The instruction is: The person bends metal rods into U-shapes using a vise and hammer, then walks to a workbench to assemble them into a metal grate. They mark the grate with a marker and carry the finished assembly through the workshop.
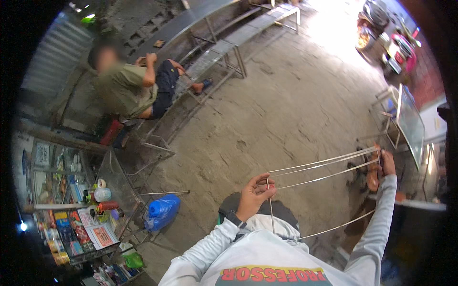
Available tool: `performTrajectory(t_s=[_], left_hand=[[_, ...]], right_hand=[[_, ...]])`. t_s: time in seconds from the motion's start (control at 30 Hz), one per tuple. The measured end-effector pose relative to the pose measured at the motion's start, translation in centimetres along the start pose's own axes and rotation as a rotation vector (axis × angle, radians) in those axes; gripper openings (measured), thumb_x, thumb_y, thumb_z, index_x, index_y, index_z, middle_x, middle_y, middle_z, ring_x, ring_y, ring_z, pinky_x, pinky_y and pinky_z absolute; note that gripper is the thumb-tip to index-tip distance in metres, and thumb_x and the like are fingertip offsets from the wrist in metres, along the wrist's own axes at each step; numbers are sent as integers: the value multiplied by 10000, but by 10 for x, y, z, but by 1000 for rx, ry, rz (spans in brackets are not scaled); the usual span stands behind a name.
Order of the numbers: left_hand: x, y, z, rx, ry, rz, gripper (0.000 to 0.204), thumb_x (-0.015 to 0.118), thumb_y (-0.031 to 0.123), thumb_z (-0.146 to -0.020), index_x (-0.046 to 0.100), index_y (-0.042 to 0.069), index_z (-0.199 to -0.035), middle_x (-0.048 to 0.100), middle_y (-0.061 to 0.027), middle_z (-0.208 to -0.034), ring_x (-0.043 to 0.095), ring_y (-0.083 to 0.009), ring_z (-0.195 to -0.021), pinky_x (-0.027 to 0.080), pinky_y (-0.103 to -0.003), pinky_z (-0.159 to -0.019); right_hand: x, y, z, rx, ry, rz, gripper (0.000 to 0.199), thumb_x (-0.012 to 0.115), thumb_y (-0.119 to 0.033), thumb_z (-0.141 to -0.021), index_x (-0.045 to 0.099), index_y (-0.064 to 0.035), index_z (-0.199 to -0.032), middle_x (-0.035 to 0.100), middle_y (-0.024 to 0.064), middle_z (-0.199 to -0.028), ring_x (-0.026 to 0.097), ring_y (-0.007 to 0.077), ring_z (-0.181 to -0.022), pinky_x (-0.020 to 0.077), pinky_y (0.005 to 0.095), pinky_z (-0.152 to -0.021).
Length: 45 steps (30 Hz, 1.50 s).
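Note:
Several lengths of a thin pale cord or strip run taut between my two hands. My left hand, with a dark band on its wrist, is closed in a pinch on the left end of these strands. Small red spots show at its fingertips. One end hangs down from it in front of my lap. Further out to the right, my right hand is closed round the other end, its fingers partly hidden. A looser length sags below, between my waist and the right side. Whether it is all one piece I cannot tell.
At far left a person sits on a metal bench by a long table. A goods-filled display case stands at left, near a blue plastic bag. Motorbikes and a glass-topped table are at right.

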State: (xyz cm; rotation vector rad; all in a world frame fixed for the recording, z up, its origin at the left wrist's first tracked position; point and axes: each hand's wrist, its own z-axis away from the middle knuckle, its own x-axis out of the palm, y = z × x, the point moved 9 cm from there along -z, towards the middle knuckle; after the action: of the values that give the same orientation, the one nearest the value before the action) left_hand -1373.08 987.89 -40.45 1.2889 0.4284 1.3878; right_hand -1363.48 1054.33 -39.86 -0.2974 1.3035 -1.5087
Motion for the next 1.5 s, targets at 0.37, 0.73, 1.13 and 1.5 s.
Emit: performTrajectory(t_s=[0.37,0.73,1.13,1.5], left_hand=[[-145,68,-160,144,357,33,377,731,141,-935,606,15,-1268,710,-68,-1055,627,-68,-770,491,-209,-637],[-208,203,-423,99,492,137,229,748,253,-933,732,39,-1013,716,-10,-889,611,-57,-712,471,-208,-598],[-287,286,-660,98,594,230,231,765,258,-918,743,41,-996,695,-3,-836,588,-68,-680,452,-224,-593],[-389,442,-859,386,855,383,224,778,229,-898,725,15,-942,677,-22,-793,585,-88,-626,422,-236,-538]], right_hand=[[222,-70,-82,60,4,-288,286,479,-388,-1044,547,-124,-956,604,48,-657,465,116,-417,322,243,-350],[276,-181,-288,-158,245,-266,310,505,-442,-1043,540,-152,-937,605,50,-634,422,87,-359,275,223,-302],[443,-354,-530,61,127,-405,278,556,-411,-1025,562,-140,-960,620,57,-684,411,62,-395,270,200,-325],[656,-641,-920,-609,-310,-26,288,548,-371,-1016,607,-96,-1077,607,20,-954,567,91,-674,358,207,-490]])
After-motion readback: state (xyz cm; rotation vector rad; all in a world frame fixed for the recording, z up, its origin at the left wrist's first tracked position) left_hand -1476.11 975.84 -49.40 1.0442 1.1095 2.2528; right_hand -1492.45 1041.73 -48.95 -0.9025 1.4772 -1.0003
